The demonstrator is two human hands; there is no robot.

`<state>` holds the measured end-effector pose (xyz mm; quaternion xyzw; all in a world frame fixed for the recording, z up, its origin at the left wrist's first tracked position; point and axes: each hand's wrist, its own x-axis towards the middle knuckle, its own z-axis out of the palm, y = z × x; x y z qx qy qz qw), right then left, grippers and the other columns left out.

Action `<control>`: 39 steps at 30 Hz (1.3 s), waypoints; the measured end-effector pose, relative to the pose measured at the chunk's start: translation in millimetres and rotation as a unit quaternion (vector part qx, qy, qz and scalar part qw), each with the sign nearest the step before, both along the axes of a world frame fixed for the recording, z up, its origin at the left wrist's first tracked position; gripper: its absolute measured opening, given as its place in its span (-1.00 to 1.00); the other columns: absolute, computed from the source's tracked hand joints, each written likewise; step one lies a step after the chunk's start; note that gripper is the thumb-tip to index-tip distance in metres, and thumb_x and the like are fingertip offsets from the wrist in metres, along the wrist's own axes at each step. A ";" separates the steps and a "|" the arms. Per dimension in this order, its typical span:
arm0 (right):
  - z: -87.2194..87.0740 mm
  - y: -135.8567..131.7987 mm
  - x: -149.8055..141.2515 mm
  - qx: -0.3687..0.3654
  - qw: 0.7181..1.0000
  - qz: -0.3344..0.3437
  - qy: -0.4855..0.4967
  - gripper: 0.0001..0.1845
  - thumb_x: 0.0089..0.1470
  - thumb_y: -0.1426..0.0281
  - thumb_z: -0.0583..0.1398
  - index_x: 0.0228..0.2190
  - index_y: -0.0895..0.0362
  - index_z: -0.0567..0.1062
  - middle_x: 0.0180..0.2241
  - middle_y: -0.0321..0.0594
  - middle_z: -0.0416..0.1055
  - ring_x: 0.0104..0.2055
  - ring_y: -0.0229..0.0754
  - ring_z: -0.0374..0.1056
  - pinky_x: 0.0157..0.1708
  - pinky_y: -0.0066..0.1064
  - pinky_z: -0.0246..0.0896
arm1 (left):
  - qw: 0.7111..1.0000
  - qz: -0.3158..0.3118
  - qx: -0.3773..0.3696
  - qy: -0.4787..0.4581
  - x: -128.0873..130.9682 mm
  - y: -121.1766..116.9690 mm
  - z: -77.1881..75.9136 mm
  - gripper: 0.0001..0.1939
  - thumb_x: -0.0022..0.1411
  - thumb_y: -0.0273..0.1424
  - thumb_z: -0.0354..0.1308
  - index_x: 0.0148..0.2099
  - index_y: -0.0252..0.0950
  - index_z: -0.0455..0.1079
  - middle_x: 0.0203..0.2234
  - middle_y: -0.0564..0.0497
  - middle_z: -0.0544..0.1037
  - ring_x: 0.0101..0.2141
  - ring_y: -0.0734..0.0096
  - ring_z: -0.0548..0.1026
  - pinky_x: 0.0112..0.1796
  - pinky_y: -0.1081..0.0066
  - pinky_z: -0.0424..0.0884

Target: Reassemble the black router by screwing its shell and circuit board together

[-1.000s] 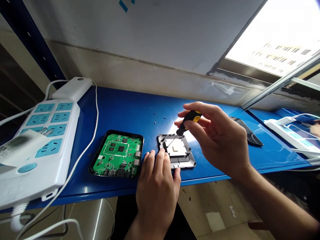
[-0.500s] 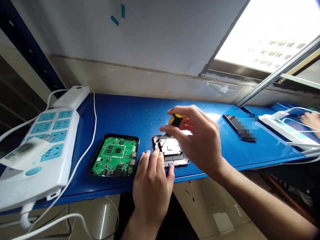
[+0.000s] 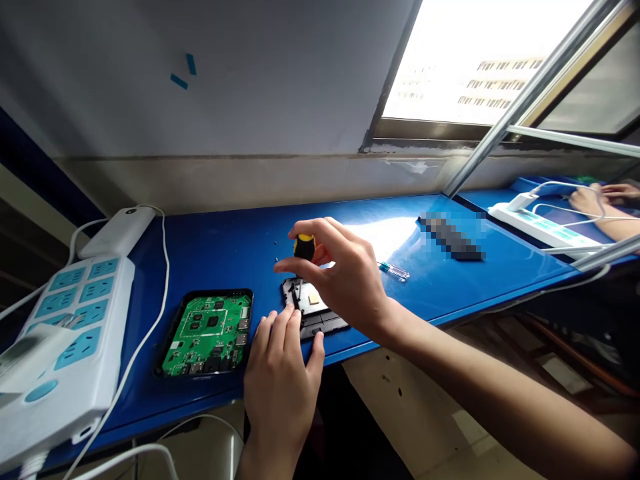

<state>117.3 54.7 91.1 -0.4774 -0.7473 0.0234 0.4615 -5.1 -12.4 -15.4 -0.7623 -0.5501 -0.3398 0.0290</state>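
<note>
My right hand [image 3: 345,273] pinches a short yellow-and-black screwdriver [image 3: 304,247] between thumb and fingers. Its shaft points down at a black plastic cover [image 3: 327,325], which has a metal plate [image 3: 293,291] with a small beige pad [image 3: 313,298] on its inside. The tip's exact contact is too small to make out. My left hand [image 3: 283,367] grips the cover's near left corner, fingertips on its left side and thumb at its front edge. Left of that hand lies an open black case with a green circuit board [image 3: 207,333] in it.
A large white power strip [image 3: 75,333] and its cable take up the left side. Tiny screws [image 3: 276,259] lie behind the cover. A clear-and-blue tool [image 3: 394,271] and a blurred dark phone [image 3: 453,238] lie to the right. Another person's hands [image 3: 590,200] are beyond the metal frame.
The camera view has shifted to the right, so things on the desk appear further left. The screwdriver stands more upright in my right hand. My left hand stays on the cover.
</note>
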 end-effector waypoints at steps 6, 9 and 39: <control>-5.7 -0.1 -3.1 0.013 1.000 -0.022 -0.012 -0.63 0.06 0.15 0.37 -0.17 0.09 0.49 -0.27 -0.30 0.45 -0.44 -0.36 0.32 -0.38 -0.50 0.32 | 0.999 0.000 -0.043 -0.001 -0.4 -2.1 6.0 -0.67 0.33 -0.28 0.12 0.09 -0.28 0.39 0.05 -0.10 0.52 0.06 0.01 0.42 -0.02 0.05 0.49; -7.6 1.0 -5.9 0.022 0.999 -0.035 -0.025 -0.59 0.07 0.12 0.35 -0.14 0.11 0.48 -0.26 -0.29 0.43 -0.46 -0.37 0.29 -0.41 -0.50 0.26 | 0.998 0.019 -0.064 0.006 -0.1 -3.4 9.2 -0.69 0.33 -0.25 0.12 0.04 -0.28 0.42 0.11 -0.16 0.46 0.09 -0.04 0.39 -0.11 0.07 0.54; 7.2 6.3 -9.6 -0.011 0.989 -0.077 -0.127 -0.69 0.22 0.15 0.25 -0.17 0.13 0.40 -0.37 -0.28 0.49 -0.49 -0.29 0.34 -0.57 -0.46 -0.12 | 0.999 -0.004 -0.048 0.001 -1.9 -0.8 7.2 -0.67 0.33 -0.21 0.09 0.02 -0.30 0.41 0.05 -0.22 0.51 0.14 -0.05 0.37 0.07 -0.04 0.40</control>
